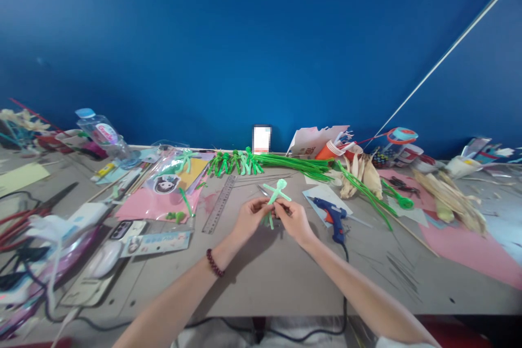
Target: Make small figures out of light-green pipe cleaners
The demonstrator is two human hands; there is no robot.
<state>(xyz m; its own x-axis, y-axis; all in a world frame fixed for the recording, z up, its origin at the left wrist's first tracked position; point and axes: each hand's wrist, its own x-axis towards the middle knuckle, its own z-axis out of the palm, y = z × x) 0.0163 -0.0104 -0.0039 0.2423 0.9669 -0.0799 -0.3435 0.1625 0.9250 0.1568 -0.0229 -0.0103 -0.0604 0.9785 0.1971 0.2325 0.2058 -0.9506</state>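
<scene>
A pale green pipe-cleaner figure (279,191), with a round head and arms spread, stands upright above the middle of the table. My left hand (249,216) pinches it low on its left side, fingers closed. On the other side my right hand (294,223) also has its fingers closed on the lower body. The fingertips partly cover the figure's legs. Behind it, a row of similar green pipe-cleaner figures (235,162) stands against the wall, beside a bundle of long green pipe cleaners (293,161). Just behind my hands lies a pointed metal tool (262,190), mostly hidden.
A blue glue gun (335,219) lies right of my hands, its cord running off the front edge. To the left are a clear ruler (219,204), a plastic bag (165,185) over pink paper, a white mouse (105,259) and a bottle (104,131). Dried husks (452,201) lie far right.
</scene>
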